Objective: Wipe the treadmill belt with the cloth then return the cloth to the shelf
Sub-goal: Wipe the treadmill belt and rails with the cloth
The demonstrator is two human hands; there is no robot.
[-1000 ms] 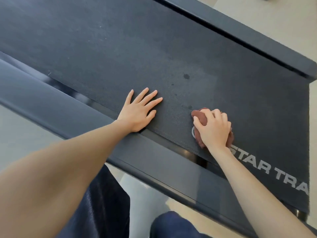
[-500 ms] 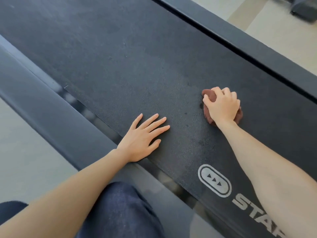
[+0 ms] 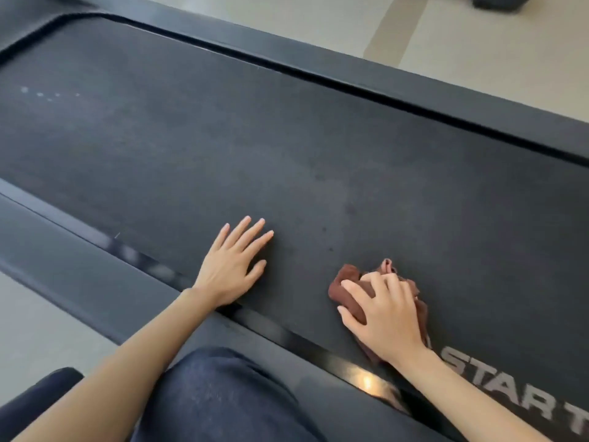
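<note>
Head view, looking down across a dark treadmill belt (image 3: 223, 138) that runs from the upper left of the frame to the lower right. The left hand (image 3: 232, 266) lies flat on the belt at centre frame, palm down, its fingers straight and slightly spread, the heel of the hand at the belt's near edge. The right hand (image 3: 385, 314), lower right of centre, covers a bunched brown cloth (image 3: 349, 274); its fingers are bent over the fabric and a little apart, gripping it against the belt. The cloth lies on the belt's near side, touching the surface, with folds showing beyond the fingertips and at the left of the hand. Pale lettering (image 3: 510, 390) reading "START" is printed on the belt just beside the right wrist, toward the lower right corner. The near side rail (image 3: 79, 275) crosses the lower left; the far side rail (image 3: 350, 74) borders the belt above. A dark trouser leg (image 3: 216, 397) fills the bottom centre between the forearms. Pale floor (image 3: 287, 20) shows along the top edge.
</note>
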